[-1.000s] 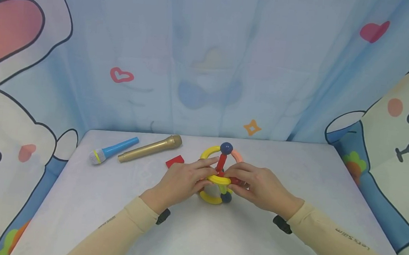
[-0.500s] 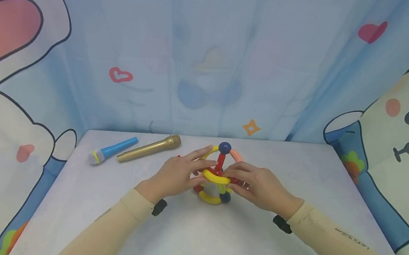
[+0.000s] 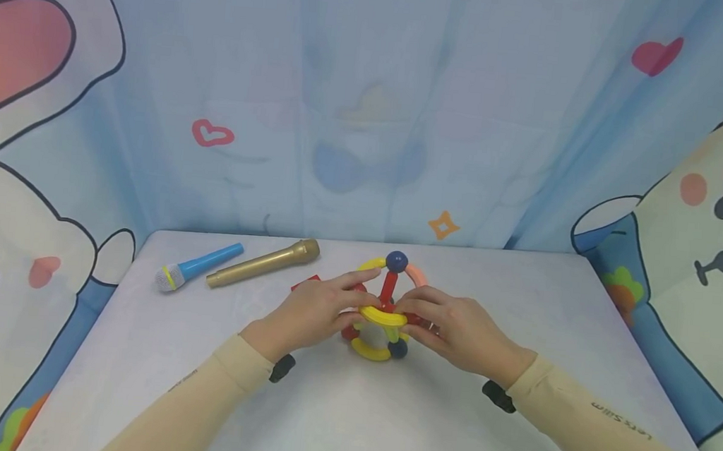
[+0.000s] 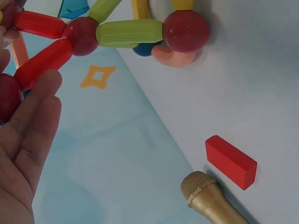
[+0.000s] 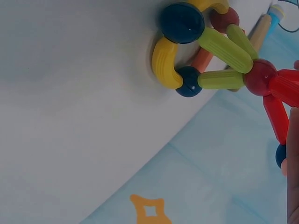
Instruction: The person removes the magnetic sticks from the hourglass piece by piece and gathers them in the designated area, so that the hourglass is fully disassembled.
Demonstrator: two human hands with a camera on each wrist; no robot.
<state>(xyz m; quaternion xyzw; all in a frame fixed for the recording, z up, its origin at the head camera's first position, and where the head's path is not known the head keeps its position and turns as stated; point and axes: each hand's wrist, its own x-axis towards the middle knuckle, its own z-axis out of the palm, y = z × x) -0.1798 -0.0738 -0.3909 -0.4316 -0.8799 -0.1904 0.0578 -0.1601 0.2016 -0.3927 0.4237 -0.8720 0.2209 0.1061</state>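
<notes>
While both hands (image 3: 386, 319) hold rod-and-ball toy (image 3: 387, 305), no containers vis.

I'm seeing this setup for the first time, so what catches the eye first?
A bright structure of rods and balls stands mid-table, with the left hand and right hand holding it from both sides. At the back left lie a gold microphone, a blue microphone and a red block.
</notes>
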